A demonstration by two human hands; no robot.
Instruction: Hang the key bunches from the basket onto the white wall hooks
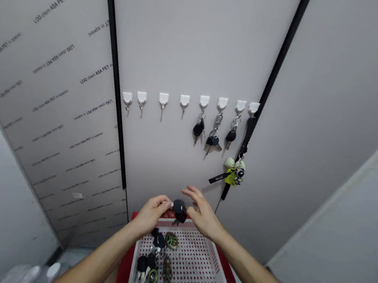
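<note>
A: Hands?
B: Your left hand [153, 211] pinches the black-headed keys [178, 206], lower centre of the frame. Your right hand [203, 214] is released, fingers spread beside them; contact: cannot tell.
A: Surroundings?
B: Below your hands, the white basket [219, 277] holds more keys [159, 240] along its left side. Mid-frame: eight white hooks [185, 100] in a row; three carry keys, the rightmost a black strap [247, 135] with charms [235, 171].
</note>
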